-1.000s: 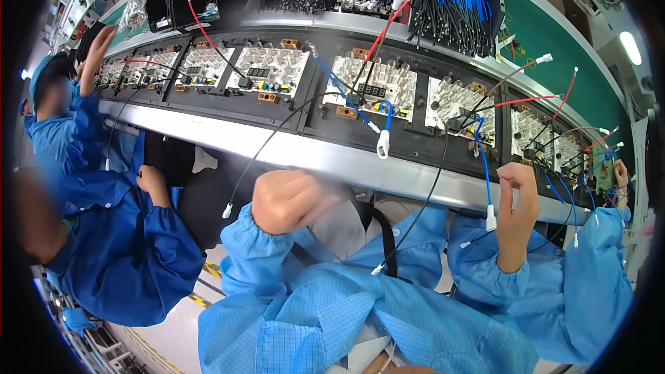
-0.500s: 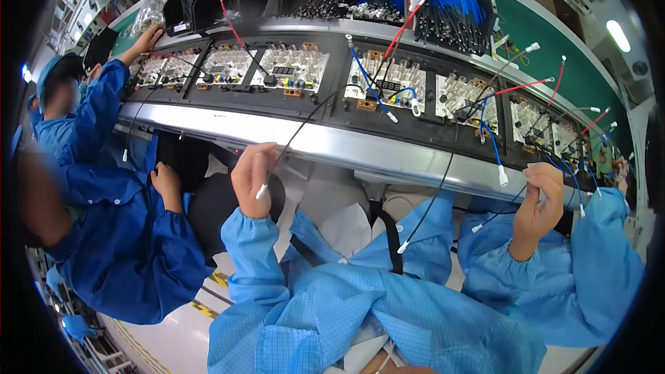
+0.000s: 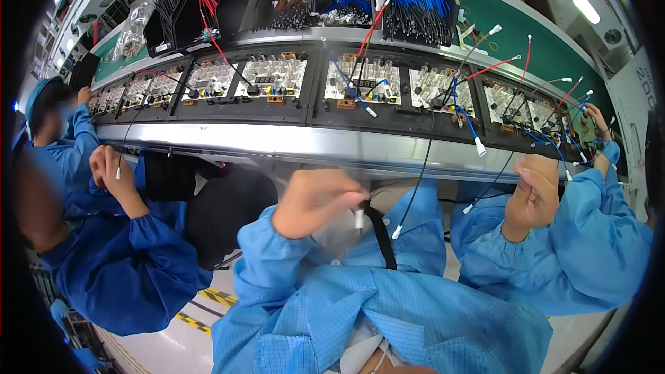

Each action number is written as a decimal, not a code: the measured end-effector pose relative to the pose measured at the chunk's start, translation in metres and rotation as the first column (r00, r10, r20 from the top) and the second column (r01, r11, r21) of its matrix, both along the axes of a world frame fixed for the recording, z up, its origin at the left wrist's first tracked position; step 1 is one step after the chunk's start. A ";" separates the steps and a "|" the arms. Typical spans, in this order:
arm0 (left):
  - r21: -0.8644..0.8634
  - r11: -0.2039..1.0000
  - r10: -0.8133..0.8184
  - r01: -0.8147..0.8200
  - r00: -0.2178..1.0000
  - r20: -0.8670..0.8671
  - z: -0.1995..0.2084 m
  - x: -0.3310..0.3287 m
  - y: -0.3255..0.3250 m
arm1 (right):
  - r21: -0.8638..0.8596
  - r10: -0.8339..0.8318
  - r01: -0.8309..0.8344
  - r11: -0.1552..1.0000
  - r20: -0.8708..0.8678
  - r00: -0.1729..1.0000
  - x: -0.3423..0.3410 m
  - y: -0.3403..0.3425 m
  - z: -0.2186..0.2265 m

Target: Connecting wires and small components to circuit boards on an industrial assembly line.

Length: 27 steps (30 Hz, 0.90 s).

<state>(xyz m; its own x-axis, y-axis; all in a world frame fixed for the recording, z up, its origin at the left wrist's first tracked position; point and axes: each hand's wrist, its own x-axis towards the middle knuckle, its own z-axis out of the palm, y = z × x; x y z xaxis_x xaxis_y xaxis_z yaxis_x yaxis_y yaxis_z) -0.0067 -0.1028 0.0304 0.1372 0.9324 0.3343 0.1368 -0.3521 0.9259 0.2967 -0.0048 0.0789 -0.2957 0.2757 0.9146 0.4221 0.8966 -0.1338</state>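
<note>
Left hand (image 3: 315,202) is off the near edge of the counter (image 3: 263,140), over the lap. Motion-blurred, but its fingers look closed on a lead, white connector (image 3: 359,219) hanging just below the fingertips. Probably pinched close to the end so the connector doesn't swing. Can't trace the lead's other end through the blur.

Second hand (image 3: 532,197) at right, light-blue cuff, fingers curled; can't see anything in them. Can't tell if it's the wearer's right or a neighbour's. Black lead with a white tip (image 3: 465,209) hangs to its left, apart from it.

Circuit boards (image 3: 363,83) lie component side up in a black carrier (image 3: 315,112), far side of the metal edge. Recesses presumably keep them square and lined up. Hanging black lead (image 3: 423,172) drapes over the near edge, likely so its end dangles free of the components. Red lead (image 3: 375,24) angles up and far, probably just wire stiffness.

Blue leads (image 3: 419,0) and brown leads (image 3: 285,5) sit in separate black bins on the far side, sorted by colour, looks like for picking without untangling.

Co-worker's hand (image 3: 111,166) at left, dark-blue sleeve, well apart from the wearer.
</note>
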 end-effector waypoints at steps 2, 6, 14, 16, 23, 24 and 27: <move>-0.070 0.997 0.021 -0.038 0.974 -0.227 0.000 0.017 0.008 | 0.014 0.012 -0.012 1.000 -0.005 1.000 0.000 0.000 -0.001; -0.106 0.993 0.021 -0.050 0.966 -0.258 -0.006 0.014 0.011 | -0.011 0.001 -0.001 1.000 -0.015 1.000 0.003 -0.004 -0.003; -0.215 0.947 0.160 -0.240 0.930 -0.331 0.027 -0.059 -0.003 | -0.064 0.073 -0.072 0.995 0.014 0.997 0.022 0.006 -0.019; -0.042 0.927 0.318 -0.373 0.839 -0.441 0.046 -0.075 0.019 | -0.064 0.085 -0.084 0.994 0.010 0.996 0.018 0.011 -0.020; 0.550 0.784 0.612 -0.289 0.511 -0.604 0.086 -0.110 0.221 | -0.019 0.092 -0.092 0.996 -0.001 0.996 0.006 0.016 -0.008; 0.561 0.793 0.606 -0.239 0.409 -0.682 0.075 -0.120 0.256 | -0.002 0.092 -0.092 0.996 -0.006 0.996 0.006 0.015 -0.011; 0.273 0.866 0.333 -0.420 0.075 -0.940 0.041 -0.141 0.338 | -0.026 0.057 -0.057 0.998 -0.026 0.998 0.018 0.023 -0.022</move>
<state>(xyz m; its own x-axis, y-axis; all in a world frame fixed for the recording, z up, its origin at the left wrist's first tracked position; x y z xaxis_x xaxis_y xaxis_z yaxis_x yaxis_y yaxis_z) -0.1473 0.2353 0.0719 -0.0787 0.9778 0.1940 0.9956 0.0872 -0.0357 0.3149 0.0181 0.0566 -0.2886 0.2836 0.9145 0.3668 0.9150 -0.1680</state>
